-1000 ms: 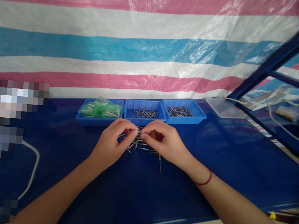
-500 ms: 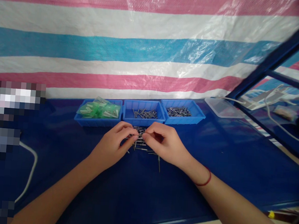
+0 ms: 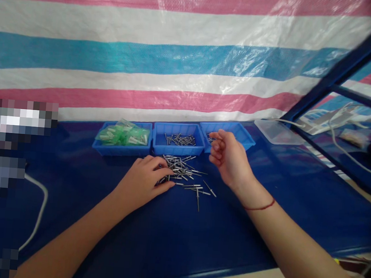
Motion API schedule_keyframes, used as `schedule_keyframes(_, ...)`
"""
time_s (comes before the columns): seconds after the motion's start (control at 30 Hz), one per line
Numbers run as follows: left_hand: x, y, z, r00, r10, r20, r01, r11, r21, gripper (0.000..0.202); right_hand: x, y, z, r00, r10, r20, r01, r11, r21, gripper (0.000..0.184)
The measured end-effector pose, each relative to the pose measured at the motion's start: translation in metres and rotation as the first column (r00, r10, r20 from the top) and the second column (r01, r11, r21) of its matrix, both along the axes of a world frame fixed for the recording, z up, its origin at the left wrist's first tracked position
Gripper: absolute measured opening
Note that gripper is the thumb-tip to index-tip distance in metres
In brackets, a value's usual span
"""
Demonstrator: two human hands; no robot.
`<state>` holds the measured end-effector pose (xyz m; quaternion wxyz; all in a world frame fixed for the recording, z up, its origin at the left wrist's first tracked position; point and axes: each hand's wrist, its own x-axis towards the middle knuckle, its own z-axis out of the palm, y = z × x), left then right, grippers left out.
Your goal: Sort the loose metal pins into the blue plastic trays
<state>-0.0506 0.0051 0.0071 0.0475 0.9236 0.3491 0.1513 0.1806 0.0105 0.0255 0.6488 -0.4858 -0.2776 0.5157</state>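
A loose pile of small metal pins [image 3: 183, 173] lies on the blue table [image 3: 171, 232] in front of three blue trays. My left hand [image 3: 145, 181] rests on the table at the pile's left edge, its fingertips curled down onto the pins. My right hand [image 3: 227, 157] is lifted over the right tray [image 3: 245, 139], which holds dark pins; its fingers are curled in a pinch and whatever is in them is too small to name. The middle tray [image 3: 178, 140] holds several pins. The left tray [image 3: 108, 145] holds green plastic bags [image 3: 124, 135].
A striped plastic sheet hangs behind the trays. A clear plastic lid [image 3: 277, 132] lies at the back right beside a dark blue frame bar [image 3: 335, 73]. A white cable [image 3: 38, 213] curves along the table's left side. Cables lie beyond the frame at right.
My hands were pinched together over the pile; now they have parted. The right hand rose and moved right over the right tray, the left hand dropped onto the pins.
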Motion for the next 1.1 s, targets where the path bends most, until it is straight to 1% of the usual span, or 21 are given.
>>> schedule_keyframes(0.13, -0.003, 0.001, 0.002, 0.999, 0.012, -0.050, -0.010, 0.999, 0.044, 0.027, -0.012, -0.007, -0.002, 0.989, 0.131, 0.067, -0.132, 0.991, 0.013, 0.018)
schedule_keyframes(0.23, -0.005, 0.004, 0.005, 0.998, -0.009, -0.064, 0.010, 1.000, 0.020, 0.023, -0.015, -0.009, -0.003, 0.975, 0.187, 0.119, -0.191, 0.981, 0.023, 0.017)
schedule_keyframes(0.33, -0.007, 0.006, 0.005, 0.998, -0.047, -0.038, 0.046, 0.999, -0.022, 0.019, -0.016, -0.010, -0.002, 0.968, 0.202, 0.151, -0.208, 0.978, 0.025, 0.015)
schedule_keyframes(0.5, -0.009, 0.010, 0.000, 0.996, -0.093, 0.003, 0.093, 0.994, -0.050, 0.020, -0.018, -0.012, -0.003, 0.962, 0.224, 0.156, -0.231, 0.973, 0.030, 0.013)
schedule_keyframes(0.63, -0.008, 0.011, -0.001, 0.995, -0.103, 0.006, 0.103, 0.992, -0.065, 0.018, -0.021, -0.012, -0.005, 0.949, 0.241, 0.204, -0.249, 0.969, 0.010, 0.014)
schedule_keyframes(0.73, -0.007, 0.011, 0.001, 0.995, -0.081, 0.060, 0.084, 0.995, -0.053, 0.018, -0.022, -0.012, -0.005, 0.917, 0.269, 0.294, -0.277, 0.961, -0.014, 0.016)
schedule_keyframes(0.8, -0.005, 0.009, 0.004, 0.990, -0.049, 0.130, 0.055, 0.998, -0.040, 0.018, -0.022, -0.012, -0.006, 0.848, 0.314, 0.427, -0.344, 0.939, -0.005, 0.016)
schedule_keyframes(0.83, -0.005, 0.008, 0.005, 0.985, -0.032, 0.171, 0.040, 0.998, -0.039, 0.017, -0.023, -0.013, -0.006, 0.789, 0.337, 0.514, -0.396, 0.918, 0.008, 0.015)
schedule_keyframes(0.9, -0.003, 0.006, 0.008, 0.966, 0.005, 0.259, 0.009, 0.999, -0.051, 0.017, -0.025, -0.016, -0.008, 0.635, 0.348, 0.689, -0.510, 0.859, 0.036, 0.013)
schedule_keyframes(0.97, -0.001, 0.002, 0.011, 0.938, 0.043, 0.344, -0.023, 0.998, -0.061, 0.017, -0.027, -0.018, -0.011, 0.492, 0.305, 0.815, -0.599, 0.798, 0.064, 0.014)
schedule_keyframes(1.0, 0.000, 0.001, 0.012, 0.924, 0.062, 0.378, -0.040, 0.997, -0.066, 0.016, -0.029, -0.019, -0.012, 0.446, 0.274, 0.852, -0.628, 0.774, 0.079, 0.013)
schedule_keyframes(1.03, 0.001, -0.001, 0.013, 0.911, 0.080, 0.404, -0.056, 0.996, -0.071, 0.016, -0.030, -0.020, -0.013, 0.416, 0.248, 0.875, -0.651, 0.753, 0.096, 0.013)
schedule_keyframes(1.1, 0.004, -0.004, 0.015, 0.890, 0.114, 0.442, -0.082, 0.993, -0.090, 0.015, -0.032, -0.022, -0.014, 0.398, 0.225, 0.889, -0.676, 0.727, 0.118, 0.015)
